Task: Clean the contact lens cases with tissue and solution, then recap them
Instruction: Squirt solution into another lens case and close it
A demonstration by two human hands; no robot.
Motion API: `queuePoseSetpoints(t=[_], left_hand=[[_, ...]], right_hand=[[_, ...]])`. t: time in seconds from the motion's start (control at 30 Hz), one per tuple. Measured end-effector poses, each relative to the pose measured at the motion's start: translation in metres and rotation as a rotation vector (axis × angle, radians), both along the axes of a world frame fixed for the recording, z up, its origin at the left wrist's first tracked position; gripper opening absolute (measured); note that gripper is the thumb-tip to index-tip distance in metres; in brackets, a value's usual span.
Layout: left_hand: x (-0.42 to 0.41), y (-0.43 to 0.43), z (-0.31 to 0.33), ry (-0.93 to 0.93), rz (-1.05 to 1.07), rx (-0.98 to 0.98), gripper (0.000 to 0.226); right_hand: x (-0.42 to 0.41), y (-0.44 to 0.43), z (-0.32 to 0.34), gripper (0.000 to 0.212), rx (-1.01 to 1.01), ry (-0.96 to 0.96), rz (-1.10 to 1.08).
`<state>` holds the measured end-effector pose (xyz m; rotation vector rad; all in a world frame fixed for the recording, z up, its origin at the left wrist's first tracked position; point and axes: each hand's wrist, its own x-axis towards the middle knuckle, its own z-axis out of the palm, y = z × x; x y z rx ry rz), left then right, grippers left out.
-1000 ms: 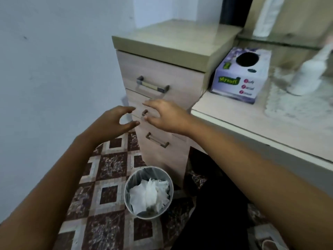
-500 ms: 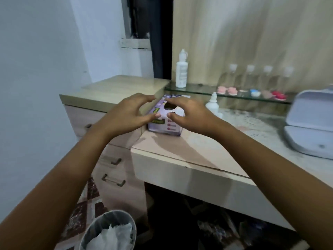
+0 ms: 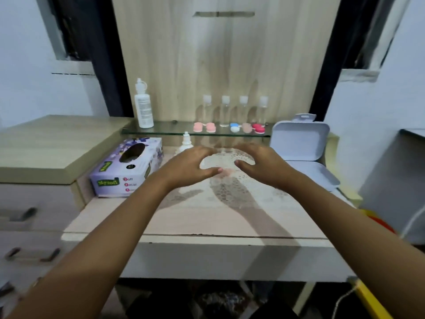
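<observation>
Fingers (image 3: 200, 151) curving loosely, holding nothing: left hand (image 3: 188, 166), right hand (image 3: 264, 164) hovering apart over mat (image 3: 226, 158), between tissue box (image 3: 128, 171) and open box (image 3: 299, 146).

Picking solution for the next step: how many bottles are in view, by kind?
Large white bottle, on the glass shelf: 1
Clear bottles with white caps, on the shelf: 4
Small white dropper bottle, on the desk: 1
Total: 6

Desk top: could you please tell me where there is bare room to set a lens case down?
The front strip of the desk, between the tissue box and the white box, is bare. So is the cabinet top left of the tissue box. The glass shelf is crowded with bottles and lens cases.
</observation>
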<state>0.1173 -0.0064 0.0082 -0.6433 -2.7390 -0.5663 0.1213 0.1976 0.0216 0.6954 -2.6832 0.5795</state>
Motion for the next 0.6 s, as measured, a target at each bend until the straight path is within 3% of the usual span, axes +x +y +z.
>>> queuePoseSetpoints(t=[0.33,0.6], left_hand=[[-0.037,0.007,-0.043,-0.078,-0.008,-0.036,0.055],[-0.05,-0.003,-0.071,-0.076,-0.015,-0.027,0.044]], right_hand=[[-0.032,0.012,-0.05,0.048,0.029,-0.119,-0.084],[-0.045,-0.009,-0.079,0.04,-0.083,-0.111,-0.078]])
